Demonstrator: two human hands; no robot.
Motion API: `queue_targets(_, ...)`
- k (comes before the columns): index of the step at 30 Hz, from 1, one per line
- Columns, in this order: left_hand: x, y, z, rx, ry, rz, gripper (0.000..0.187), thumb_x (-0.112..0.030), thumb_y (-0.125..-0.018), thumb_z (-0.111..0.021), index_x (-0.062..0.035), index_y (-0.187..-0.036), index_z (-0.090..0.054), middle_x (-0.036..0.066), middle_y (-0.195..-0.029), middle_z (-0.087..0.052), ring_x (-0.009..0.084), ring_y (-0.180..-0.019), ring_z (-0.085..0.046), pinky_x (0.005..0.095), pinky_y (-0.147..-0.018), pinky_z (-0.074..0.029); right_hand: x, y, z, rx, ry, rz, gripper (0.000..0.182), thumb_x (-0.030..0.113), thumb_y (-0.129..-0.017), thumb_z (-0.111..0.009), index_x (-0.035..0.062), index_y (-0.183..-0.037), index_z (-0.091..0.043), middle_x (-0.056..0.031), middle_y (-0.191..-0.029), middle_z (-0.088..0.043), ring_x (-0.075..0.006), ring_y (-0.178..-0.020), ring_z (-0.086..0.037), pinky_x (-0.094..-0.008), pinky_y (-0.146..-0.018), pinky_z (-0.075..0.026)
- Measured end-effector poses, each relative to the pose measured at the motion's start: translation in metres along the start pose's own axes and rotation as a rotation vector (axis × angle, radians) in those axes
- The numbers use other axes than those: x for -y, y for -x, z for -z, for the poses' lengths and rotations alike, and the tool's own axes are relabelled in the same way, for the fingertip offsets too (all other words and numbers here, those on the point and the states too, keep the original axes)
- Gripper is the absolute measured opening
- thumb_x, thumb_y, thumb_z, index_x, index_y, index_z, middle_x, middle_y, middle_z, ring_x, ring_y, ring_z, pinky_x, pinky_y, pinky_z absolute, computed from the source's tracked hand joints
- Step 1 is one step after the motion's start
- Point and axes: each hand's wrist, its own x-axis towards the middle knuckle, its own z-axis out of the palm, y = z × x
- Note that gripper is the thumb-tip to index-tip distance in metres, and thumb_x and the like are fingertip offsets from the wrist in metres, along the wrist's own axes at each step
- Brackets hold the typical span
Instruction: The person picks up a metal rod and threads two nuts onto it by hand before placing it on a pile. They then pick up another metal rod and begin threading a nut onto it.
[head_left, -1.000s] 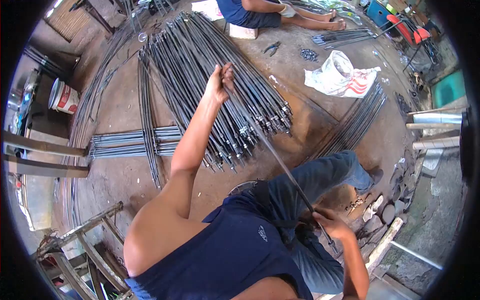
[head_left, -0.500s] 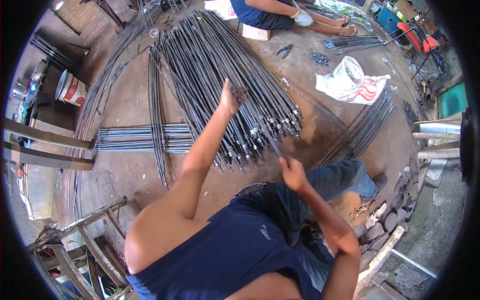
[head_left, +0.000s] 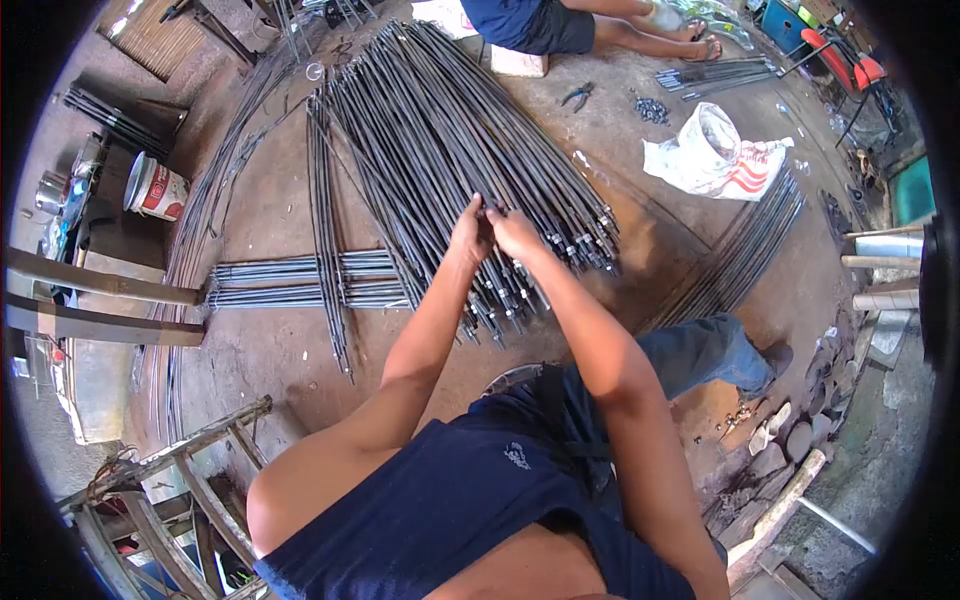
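My left hand (head_left: pixel 468 236) and my right hand (head_left: pixel 515 236) are together above the lower half of a big bundle of dark metal rods (head_left: pixel 440 130). Both have their fingers closed at a dark piece between the fingertips, which looks like part of a metal rod (head_left: pixel 490 212). Fingers and forearm hide most of it, so its length cannot be told. Under my hands the bundle's near ends carry light metal fittings.
A thinner rod bundle (head_left: pixel 326 230) lies left, across a crosswise stack (head_left: pixel 285 272). Pliers (head_left: pixel 577 96), small dark parts (head_left: pixel 652 110), a white sack (head_left: pixel 705 150) and more rods (head_left: pixel 735 260) lie right. A person (head_left: pixel 540 25) sits behind; a wooden ladder-like frame (head_left: pixel 190 470) stands left.
My right hand has moved up and left from the near end of a dark rod to meet my left hand. The left hand has come slightly nearer, its fingers now pinched.
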Motion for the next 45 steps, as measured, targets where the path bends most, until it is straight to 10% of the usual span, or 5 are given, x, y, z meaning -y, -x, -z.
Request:
queue_targets(5,0.007,-0.044,0.023,-0.109,-0.060,0.085,0.032,-0.036,-0.096,-0.056,-0.0061,-0.085,-0.060,0.008,-0.077,-0.066,0.0207,-0.065,-0.062,0.0320,-0.055,-0.051,0.001,0.025,0.072,-0.064,0.125,0.196,0.049,0.041,-0.086,-0.063,-0.0062,-0.098,-0.068,-0.0320,-0.098,-0.065,-0.0404,-0.101,-0.065,-0.0431,-0.088,-0.049)
queue_targets(9,-0.012,-0.091,0.041,-0.267,-0.262,-0.158,0.027,-0.030,-0.094,-0.059,-0.0044,-0.090,-0.064,0.010,-0.082,-0.067,0.0245,-0.070,-0.063,0.0368,-0.058,-0.049,-0.032,0.065,0.156,0.018,-0.385,0.091,0.034,0.034,-0.088,-0.068,0.0018,-0.097,-0.068,-0.0023,-0.077,-0.066,-0.0121,-0.070,-0.061,-0.0281,-0.065,-0.047)
queue_targets(14,-0.078,-0.072,-0.004,-0.655,-1.184,-0.343,0.037,-0.033,-0.071,-0.080,0.0013,-0.078,-0.067,0.009,-0.070,-0.062,0.0206,-0.052,-0.055,0.0335,-0.048,-0.044,-0.058,0.182,0.267,-0.286,-0.587,0.063,0.037,0.031,-0.096,-0.056,-0.0003,-0.116,-0.061,-0.0089,-0.103,-0.068,-0.0177,-0.091,-0.066,-0.0304,-0.084,-0.051)
queue_targets(27,-0.020,-0.045,-0.122,0.189,-1.129,-0.630,0.030,-0.023,-0.090,-0.065,0.0025,-0.106,-0.066,0.005,-0.087,-0.068,0.0109,-0.078,-0.062,0.0250,-0.065,-0.045,-0.337,0.444,0.318,-1.393,-1.570,0.163,0.015,0.019,-0.094,-0.052,0.0088,-0.083,-0.056,-0.0021,-0.069,-0.055,-0.0140,-0.064,-0.056,-0.0293,-0.061,-0.051)
queue_targets(45,0.323,0.110,-0.334,1.526,-1.448,-0.476,0.036,-0.029,-0.092,-0.065,0.0018,-0.111,-0.065,0.008,-0.086,-0.071,0.0126,-0.076,-0.065,0.0272,-0.071,-0.050,-0.451,0.297,0.152,-0.953,-0.966,-0.835,0.027,0.021,-0.088,-0.050,0.0009,-0.100,-0.063,-0.0171,-0.090,-0.068,-0.0291,-0.078,-0.066,-0.0433,-0.069,-0.052)
